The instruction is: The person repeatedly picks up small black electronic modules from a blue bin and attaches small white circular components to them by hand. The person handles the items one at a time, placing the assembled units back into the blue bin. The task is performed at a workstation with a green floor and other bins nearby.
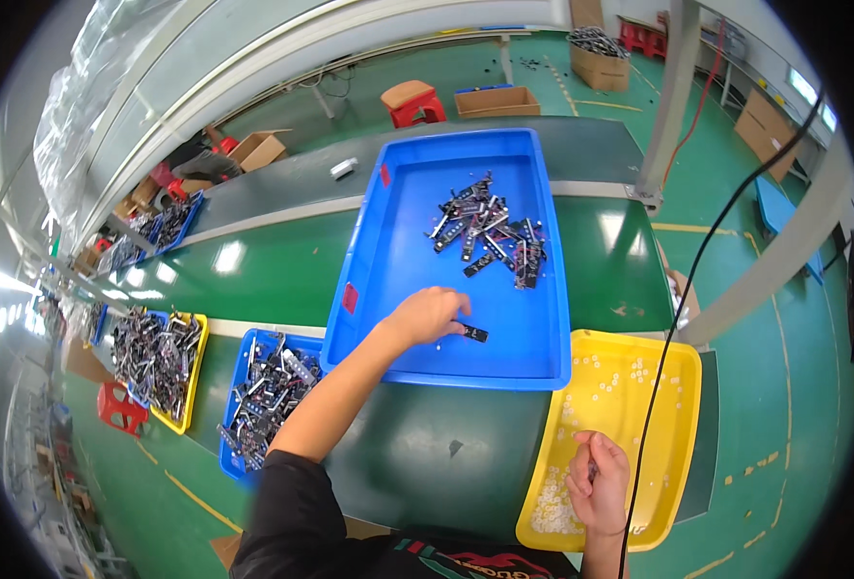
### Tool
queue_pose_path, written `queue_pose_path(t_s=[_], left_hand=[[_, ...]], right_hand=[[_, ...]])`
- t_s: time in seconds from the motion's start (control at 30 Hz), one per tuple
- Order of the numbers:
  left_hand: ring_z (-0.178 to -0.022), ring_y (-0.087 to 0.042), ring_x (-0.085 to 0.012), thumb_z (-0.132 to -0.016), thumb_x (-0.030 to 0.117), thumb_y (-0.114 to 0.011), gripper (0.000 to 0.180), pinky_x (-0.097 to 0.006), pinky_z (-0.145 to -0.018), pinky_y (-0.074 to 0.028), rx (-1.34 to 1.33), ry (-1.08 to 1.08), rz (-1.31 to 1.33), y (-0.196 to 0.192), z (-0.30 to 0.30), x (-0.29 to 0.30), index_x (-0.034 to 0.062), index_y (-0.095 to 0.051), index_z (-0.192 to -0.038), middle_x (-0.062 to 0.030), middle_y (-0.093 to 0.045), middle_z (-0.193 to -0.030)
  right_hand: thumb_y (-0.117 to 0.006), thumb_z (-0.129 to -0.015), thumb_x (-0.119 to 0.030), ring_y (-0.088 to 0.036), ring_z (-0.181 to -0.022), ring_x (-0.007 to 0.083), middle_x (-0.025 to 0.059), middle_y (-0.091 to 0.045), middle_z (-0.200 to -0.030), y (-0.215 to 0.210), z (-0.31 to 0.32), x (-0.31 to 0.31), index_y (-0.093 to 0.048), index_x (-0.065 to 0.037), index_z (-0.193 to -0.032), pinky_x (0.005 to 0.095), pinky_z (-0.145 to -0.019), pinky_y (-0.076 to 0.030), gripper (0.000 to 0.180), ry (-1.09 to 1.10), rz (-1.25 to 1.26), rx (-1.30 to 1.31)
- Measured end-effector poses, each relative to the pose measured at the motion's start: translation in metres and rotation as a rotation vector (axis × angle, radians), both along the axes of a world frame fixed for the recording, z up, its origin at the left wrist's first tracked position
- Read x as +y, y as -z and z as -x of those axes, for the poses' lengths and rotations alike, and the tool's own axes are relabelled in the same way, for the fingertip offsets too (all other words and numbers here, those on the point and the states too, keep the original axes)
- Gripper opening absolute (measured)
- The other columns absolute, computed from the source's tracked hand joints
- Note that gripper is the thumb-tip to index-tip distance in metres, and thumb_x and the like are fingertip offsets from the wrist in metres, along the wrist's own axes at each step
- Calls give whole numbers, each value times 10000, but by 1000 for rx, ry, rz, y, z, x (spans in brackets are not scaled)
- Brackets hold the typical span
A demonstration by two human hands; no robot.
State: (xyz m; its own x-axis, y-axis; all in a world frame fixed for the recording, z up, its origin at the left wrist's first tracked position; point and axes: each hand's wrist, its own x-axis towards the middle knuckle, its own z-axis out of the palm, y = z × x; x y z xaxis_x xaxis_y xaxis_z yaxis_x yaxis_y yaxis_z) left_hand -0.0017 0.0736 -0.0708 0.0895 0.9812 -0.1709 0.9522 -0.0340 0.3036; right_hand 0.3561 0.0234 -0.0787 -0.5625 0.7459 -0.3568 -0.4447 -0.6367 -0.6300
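Head view: the left hand (429,316) reaches into the near part of a large blue tray (400,236). Its fingers are drawn in narrow and touch one end of a small black strip (475,334), which lies toward the near wall of that tray; I cannot tell whether they grip it. Farther back in the tray sits a loose heap of black strips (490,230), well apart from the hand.

Over the yellow tray (644,434) on the right, the right hand (598,480) is turned up with its fingers curled around a small dark thing (593,470), mostly hidden. Small white pieces (554,507) lie thickly in the tray's near left corner and thinly toward its far end. A black cable (651,396) crosses in front of the yellow tray.

To the left, a smaller blue bin (308,342), full of black and silver parts (263,405), sits on the green counter (403,449), partly behind the left forearm.
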Motion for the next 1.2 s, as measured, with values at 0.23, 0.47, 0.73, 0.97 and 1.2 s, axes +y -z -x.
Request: queue_pose_path(t_s=[0.23, 0.47, 0.73, 0.97, 1.2], left_hand=[[-726, -620, -251, -652, 200, -771, 417, -356, -654, -467, -244, -91, 72, 5, 7, -12, 19, -595, -984, -101, -638, -746], [-667, -587, -172, -695, 154, -737, 380, -307, -613, -460, -241, -220, 247, -10, -3, -18, 2, -588, -1010, -84, -632, -751], [-662, -583, -139, -812, 52, -610, 141, -231, -547, -456, -1337, -562, -167, -39, -73, -60, -6, -549, -925, -115, -600, -821], [-724, -607, -170, -777, -61, -605, 173, -219, -612, -513, -1770, -534, -133, -21, -155, -84, 15, -508, -898, -141, -596, -882], [-736, -614, -188, -795, -59, -584, 130, -235, -637, -520, -1688, -629, -136, -18, -181, -89, -13, -528, -903, -135, -581, -867]], right_hand=[[-414, -931, -194, -307, -408, 82, -2, -361, -559, -5, 1, 4, -586, 27, -971, 219, -388, -233, 282, 10, 128, 13], [-386, -907, -135, -298, -399, 82, 21, -410, -549, -1, -3, 4, -583, 40, -986, 222, -388, -233, 275, 3, 129, 153], [-460, -922, -128, -334, -411, 56, 52, -509, -571, -5, -4, 6, -593, 56, -1001, 203, -405, -259, 241, 44, 0, 30], [-524, -888, -67, -342, -461, 25, 7, -524, -660, -10, -4, 9, -600, 30, -1082, 181, -418, -251, 230, -49, -82, 3], [-558, -855, -18, -447, -530, 34, 96, -627, -814, -11, 3, 9, -575, 1, -1142, 154, -469, -330, 289, -82, -105, 62]])
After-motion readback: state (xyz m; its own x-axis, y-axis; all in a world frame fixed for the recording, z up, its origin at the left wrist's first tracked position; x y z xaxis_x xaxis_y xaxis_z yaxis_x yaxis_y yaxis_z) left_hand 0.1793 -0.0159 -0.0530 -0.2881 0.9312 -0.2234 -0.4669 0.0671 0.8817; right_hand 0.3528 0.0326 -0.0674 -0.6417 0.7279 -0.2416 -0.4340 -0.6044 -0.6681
